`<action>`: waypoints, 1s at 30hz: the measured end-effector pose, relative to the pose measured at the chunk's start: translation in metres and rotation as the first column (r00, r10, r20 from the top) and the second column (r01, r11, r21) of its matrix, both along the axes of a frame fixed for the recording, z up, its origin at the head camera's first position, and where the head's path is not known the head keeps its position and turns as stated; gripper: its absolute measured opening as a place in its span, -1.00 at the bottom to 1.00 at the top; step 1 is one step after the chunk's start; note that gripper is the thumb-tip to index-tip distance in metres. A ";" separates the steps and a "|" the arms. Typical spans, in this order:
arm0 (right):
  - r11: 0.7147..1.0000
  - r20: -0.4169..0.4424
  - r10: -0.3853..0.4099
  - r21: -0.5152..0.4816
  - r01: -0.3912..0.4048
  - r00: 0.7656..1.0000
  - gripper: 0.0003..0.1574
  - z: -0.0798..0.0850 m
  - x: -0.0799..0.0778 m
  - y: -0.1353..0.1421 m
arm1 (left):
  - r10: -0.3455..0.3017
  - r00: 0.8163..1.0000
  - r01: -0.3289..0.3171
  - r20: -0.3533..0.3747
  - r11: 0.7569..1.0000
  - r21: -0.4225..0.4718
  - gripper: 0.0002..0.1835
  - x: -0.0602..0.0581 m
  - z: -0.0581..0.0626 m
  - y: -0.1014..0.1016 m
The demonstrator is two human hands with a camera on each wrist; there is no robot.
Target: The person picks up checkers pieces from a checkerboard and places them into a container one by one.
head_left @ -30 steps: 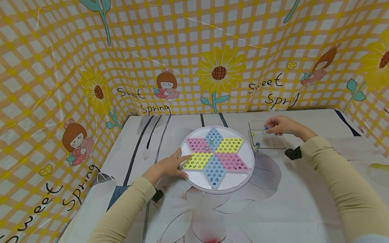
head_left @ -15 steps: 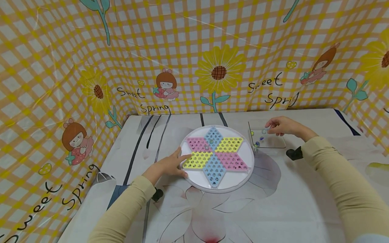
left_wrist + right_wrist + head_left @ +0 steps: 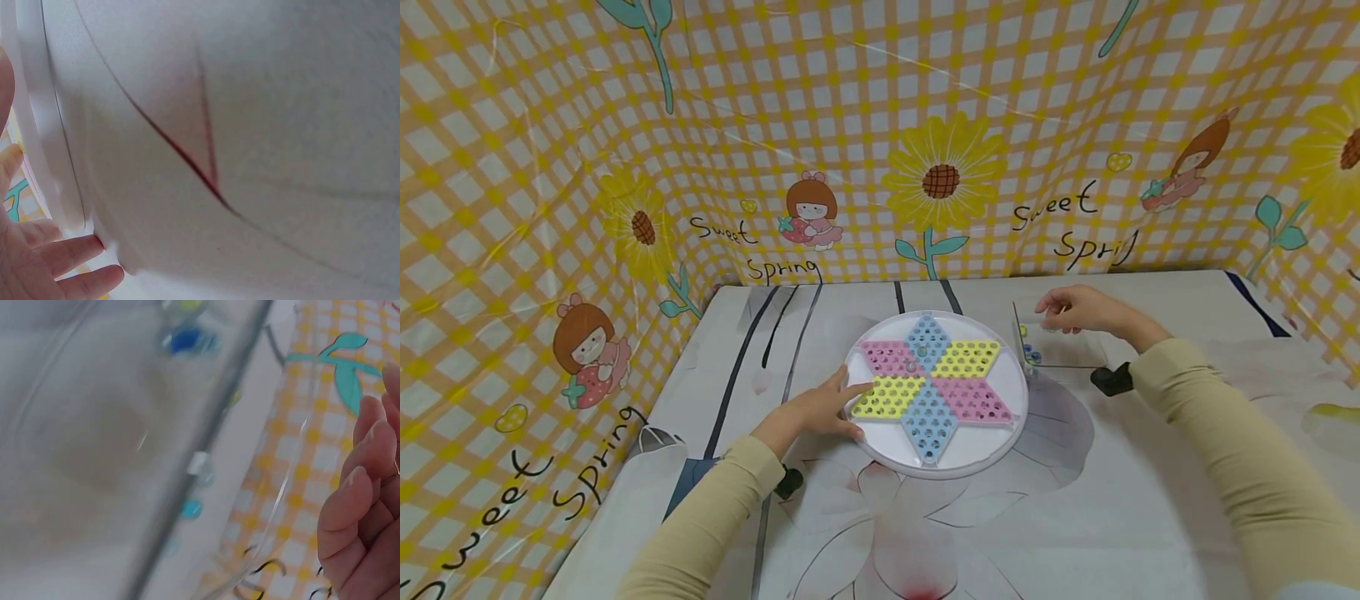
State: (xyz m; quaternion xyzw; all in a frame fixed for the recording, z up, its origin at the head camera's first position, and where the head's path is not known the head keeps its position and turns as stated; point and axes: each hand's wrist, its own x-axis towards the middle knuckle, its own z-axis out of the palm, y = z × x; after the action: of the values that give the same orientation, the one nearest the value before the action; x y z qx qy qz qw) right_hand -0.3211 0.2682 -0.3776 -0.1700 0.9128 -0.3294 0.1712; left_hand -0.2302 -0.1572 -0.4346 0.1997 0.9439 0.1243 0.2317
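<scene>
A round white Chinese checkers board point(image 3: 981, 446) with a star of pink, yellow and blue lies on the table. My left hand point(image 3: 820, 408) rests on its left rim with fingers spread; the left wrist view shows those fingers point(image 3: 72, 253) at the board's edge. Two clear marbles sit in holes on the board, one in the blue point point(image 3: 922, 351). My right hand point(image 3: 1082, 308) is over a clear box point(image 3: 1078, 366), fingers bent with the tips together. Whether a marble is between them is hidden. A blue marble point(image 3: 187, 340) and a turquoise marble point(image 3: 192, 509) show in the right wrist view.
The clear box stands beside the board's right edge, with several marbles near its left wall. A white floral cloth point(image 3: 925, 542) covers the table. A checked curtain point(image 3: 865, 100) hangs behind and at both sides. A white and blue shape point(image 3: 662, 442) is at the left.
My right hand first held a blue marble, which then dropped into the box and rolled to the left wall. The hand has moved slightly left. My left hand has stayed on the board.
</scene>
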 end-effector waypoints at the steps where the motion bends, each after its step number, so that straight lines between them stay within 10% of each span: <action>1: 1.000 -0.004 0.006 -0.008 -0.006 1.000 -0.55 0.001 0.001 -0.004 | 0.002 1.000 -0.002 0.000 1.000 0.005 -0.13 0.000 0.000 0.000; 30: 0.972 -0.025 0.189 -0.134 -0.191 0.982 -0.71 -0.007 0.000 -0.114 | 0.016 1.000 -0.016 0.000 1.000 0.009 -0.13 0.001 0.001 0.001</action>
State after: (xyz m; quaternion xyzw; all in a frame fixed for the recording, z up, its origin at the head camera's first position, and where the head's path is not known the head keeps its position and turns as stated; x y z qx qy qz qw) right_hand -0.3212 0.1542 -0.3845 -0.2699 0.8689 -0.3717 0.1843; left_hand -0.2290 -0.1561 -0.4337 0.1930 0.9449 0.1305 0.2298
